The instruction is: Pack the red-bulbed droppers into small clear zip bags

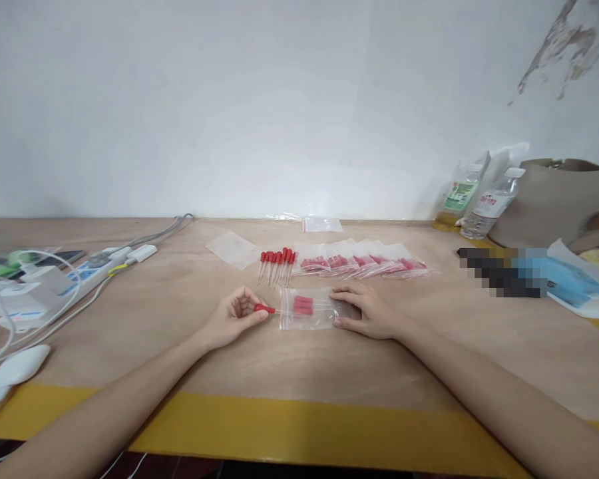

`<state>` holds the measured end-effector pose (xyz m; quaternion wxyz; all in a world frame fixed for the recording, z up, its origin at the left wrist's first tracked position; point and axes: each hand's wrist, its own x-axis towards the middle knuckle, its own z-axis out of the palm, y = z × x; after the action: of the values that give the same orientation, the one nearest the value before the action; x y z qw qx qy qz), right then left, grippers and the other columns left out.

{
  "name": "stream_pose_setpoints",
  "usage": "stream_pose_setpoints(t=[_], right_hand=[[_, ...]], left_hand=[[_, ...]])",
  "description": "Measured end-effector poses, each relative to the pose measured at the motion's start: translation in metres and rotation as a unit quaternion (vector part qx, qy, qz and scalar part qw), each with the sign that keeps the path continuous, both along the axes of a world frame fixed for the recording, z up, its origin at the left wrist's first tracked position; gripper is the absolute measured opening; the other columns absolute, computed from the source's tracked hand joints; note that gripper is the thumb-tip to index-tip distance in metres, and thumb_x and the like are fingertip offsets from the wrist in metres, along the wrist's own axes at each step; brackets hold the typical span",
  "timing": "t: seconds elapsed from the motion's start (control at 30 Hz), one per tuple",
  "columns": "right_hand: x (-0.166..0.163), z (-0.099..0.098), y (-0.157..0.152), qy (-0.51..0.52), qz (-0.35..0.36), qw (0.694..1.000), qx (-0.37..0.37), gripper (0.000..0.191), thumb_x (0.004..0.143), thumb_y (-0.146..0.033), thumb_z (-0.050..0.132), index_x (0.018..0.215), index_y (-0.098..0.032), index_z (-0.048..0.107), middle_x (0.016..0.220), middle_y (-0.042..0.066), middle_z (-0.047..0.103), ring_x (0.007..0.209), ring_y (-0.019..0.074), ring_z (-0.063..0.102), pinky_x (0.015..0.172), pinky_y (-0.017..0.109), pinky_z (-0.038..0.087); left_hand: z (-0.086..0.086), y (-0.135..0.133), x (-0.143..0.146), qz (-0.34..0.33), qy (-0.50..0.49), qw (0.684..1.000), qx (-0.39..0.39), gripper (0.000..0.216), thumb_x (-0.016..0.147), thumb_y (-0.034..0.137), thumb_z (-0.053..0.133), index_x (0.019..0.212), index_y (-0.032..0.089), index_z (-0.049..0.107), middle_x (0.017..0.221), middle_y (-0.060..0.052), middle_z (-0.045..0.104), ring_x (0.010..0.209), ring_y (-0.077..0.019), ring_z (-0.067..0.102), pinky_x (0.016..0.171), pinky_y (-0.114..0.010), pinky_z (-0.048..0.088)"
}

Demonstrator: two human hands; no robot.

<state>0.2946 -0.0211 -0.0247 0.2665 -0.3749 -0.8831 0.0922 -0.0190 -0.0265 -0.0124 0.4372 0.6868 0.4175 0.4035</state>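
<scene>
My left hand (239, 316) pinches a dropper by its red rubber bulb (265, 309). The dropper's thin clear stem points right, into the open end of a clear zip bag (322, 320). Inside that bag lie a few droppers with red bulbs (303, 306), stems toward the right. My right hand (364, 311) grips the bag's right end between thumb and fingers, flat on the table. Just behind the bag, several loose droppers (277, 261) lie side by side, red bulbs away from me. To their right, filled zip bags (362, 259) overlap in a row.
An unfilled bag (233, 249) lies left of the loose droppers, and another (322, 225) is near the wall. A power strip (92, 276) with cables and a white charger (17, 368) occupy the left. Bottles (492, 205), a grey bag (554, 199) and a blue packet (574, 276) stand or lie right.
</scene>
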Motion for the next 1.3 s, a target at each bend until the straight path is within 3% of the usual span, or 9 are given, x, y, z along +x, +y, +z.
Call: stream_pose_setpoints(t=[0.13, 0.27, 0.47, 0.7, 0.83, 1.03, 1.17, 1.3], right_hand=[[-0.001, 0.001, -0.001, -0.007, -0.002, 1.000, 0.002, 0.051, 0.075, -0.051, 0.055, 0.117, -0.023, 0.053, 0.116, 0.010, 0.053, 0.107, 0.0258, 0.047, 0.091, 0.044, 0.038], [-0.004, 0.001, -0.002, -0.005, -0.004, 1.000, 0.004, 0.050, 0.074, -0.051, 0.056, 0.116, -0.023, 0.054, 0.116, 0.009, 0.053, 0.106, 0.0259, 0.048, 0.091, 0.044, 0.037], [-0.006, 0.001, -0.005, -0.007, -0.028, 1.000, 0.000, 0.050, 0.074, -0.053, 0.056, 0.113, -0.022, 0.057, 0.114, 0.010, 0.054, 0.106, 0.0260, 0.048, 0.092, 0.045, 0.037], [-0.002, 0.003, -0.004, -0.005, 0.000, 1.000, 0.000, 0.051, 0.073, -0.052, 0.058, 0.114, -0.023, 0.056, 0.115, 0.009, 0.054, 0.107, 0.0262, 0.048, 0.092, 0.045, 0.037], [0.002, 0.003, -0.003, -0.011, 0.013, 1.000, -0.006, 0.051, 0.073, -0.051, 0.058, 0.116, -0.024, 0.055, 0.118, 0.009, 0.054, 0.109, 0.0267, 0.047, 0.093, 0.046, 0.036], [0.008, 0.003, -0.003, -0.024, 0.008, 0.999, -0.039, 0.062, 0.072, -0.051, 0.059, 0.125, -0.024, 0.046, 0.125, 0.009, 0.049, 0.116, 0.0275, 0.042, 0.097, 0.047, 0.033], [0.007, 0.004, -0.004, -0.032, 0.019, 0.998, -0.044, 0.058, 0.075, -0.050, 0.056, 0.126, -0.026, 0.045, 0.126, 0.008, 0.049, 0.117, 0.0277, 0.042, 0.097, 0.048, 0.032], [0.003, 0.004, -0.005, -0.039, 0.006, 0.998, -0.038, 0.057, 0.075, -0.052, 0.054, 0.125, -0.025, 0.047, 0.126, 0.008, 0.049, 0.116, 0.0275, 0.042, 0.097, 0.048, 0.032]], left_hand=[[-0.003, 0.001, 0.013, -0.004, 0.041, 0.999, 0.015, 0.026, 0.064, 0.030, 0.070, 0.069, 0.015, 0.050, 0.064, 0.001, 0.059, 0.053, -0.0078, 0.050, 0.051, -0.020, 0.039], [0.003, 0.007, 0.024, -0.017, 0.059, 0.998, -0.010, 0.027, 0.062, 0.034, 0.071, 0.072, 0.014, 0.055, 0.064, -0.001, 0.060, 0.057, -0.0108, 0.054, 0.054, -0.023, 0.042], [0.013, 0.010, 0.028, -0.170, 0.122, 0.976, -0.056, 0.021, 0.071, 0.033, 0.062, 0.079, 0.015, 0.058, 0.077, -0.004, 0.062, 0.068, -0.0124, 0.056, 0.063, -0.025, 0.043], [-0.001, 0.007, 0.038, -0.071, 0.155, 0.984, 0.041, 0.021, 0.073, 0.036, 0.057, 0.071, 0.016, 0.050, 0.056, 0.005, 0.041, 0.050, -0.0073, 0.036, 0.047, -0.019, 0.030], [-0.007, 0.009, 0.043, -0.024, 0.170, 0.983, 0.066, 0.026, 0.070, 0.038, 0.060, 0.066, 0.016, 0.047, 0.054, 0.005, 0.039, 0.050, -0.0073, 0.034, 0.046, -0.019, 0.027], [-0.006, 0.012, 0.040, -0.051, 0.177, 0.981, 0.053, 0.031, 0.065, 0.042, 0.065, 0.067, 0.016, 0.048, 0.054, 0.006, 0.040, 0.049, -0.0073, 0.035, 0.045, -0.018, 0.026], [-0.007, 0.011, 0.042, -0.014, 0.173, 0.983, 0.054, 0.032, 0.063, 0.041, 0.067, 0.066, 0.016, 0.048, 0.055, 0.006, 0.041, 0.049, -0.0066, 0.035, 0.045, -0.018, 0.026], [-0.002, 0.026, 0.032, -0.064, 0.131, 0.989, 0.007, 0.027, 0.062, 0.037, 0.067, 0.069, 0.015, 0.052, 0.058, 0.004, 0.049, 0.051, -0.0079, 0.043, 0.049, -0.020, 0.034]])
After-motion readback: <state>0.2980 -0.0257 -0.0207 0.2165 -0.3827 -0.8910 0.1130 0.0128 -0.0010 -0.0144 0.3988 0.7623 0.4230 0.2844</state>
